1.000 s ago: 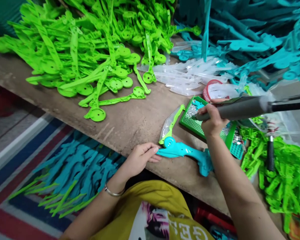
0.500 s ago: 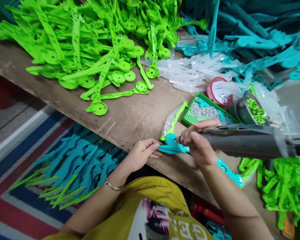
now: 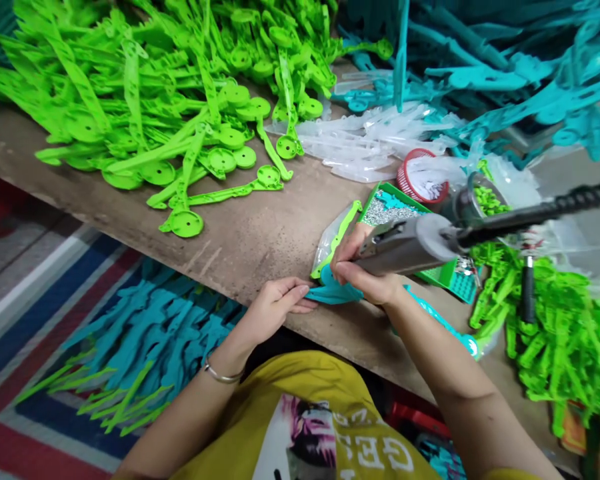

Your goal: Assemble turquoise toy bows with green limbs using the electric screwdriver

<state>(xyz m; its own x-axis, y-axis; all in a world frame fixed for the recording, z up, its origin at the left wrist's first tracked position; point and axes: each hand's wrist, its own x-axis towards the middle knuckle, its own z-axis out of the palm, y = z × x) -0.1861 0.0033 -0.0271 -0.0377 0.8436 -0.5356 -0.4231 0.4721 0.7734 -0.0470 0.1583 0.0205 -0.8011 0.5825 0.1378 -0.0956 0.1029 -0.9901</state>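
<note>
My left hand [image 3: 273, 307] pinches the narrow end of a blue plastic part [image 3: 333, 293] at the table's front edge. In my right hand [image 3: 365, 277] is a grey electric screwdriver [image 3: 410, 247], its rear end and black coiled cord pointing right. The screwdriver's tip is hidden behind my fingers, over the blue part's round end. A green strip [image 3: 347, 227] with a clear plastic blade sticks out beyond that round end. Under my right forearm, another blue part [image 3: 435, 313] lies on the table, partly covered.
Green plastic parts [image 3: 155, 113] are heaped at the back left, blue ones [image 3: 490, 73] at the back right. Clear blades [image 3: 360, 143], a red basket [image 3: 407, 177], a green screw tray [image 3: 443, 273] and a metal bowl [image 3: 465, 200] stand between. Finished-looking blue pieces [image 3: 165, 340] hang below the table's left edge.
The screwdriver's rear end has swung left and up, and my right hand has moved left, closer over the blue part. My left hand keeps its pinch. The whole view has shifted slightly.
</note>
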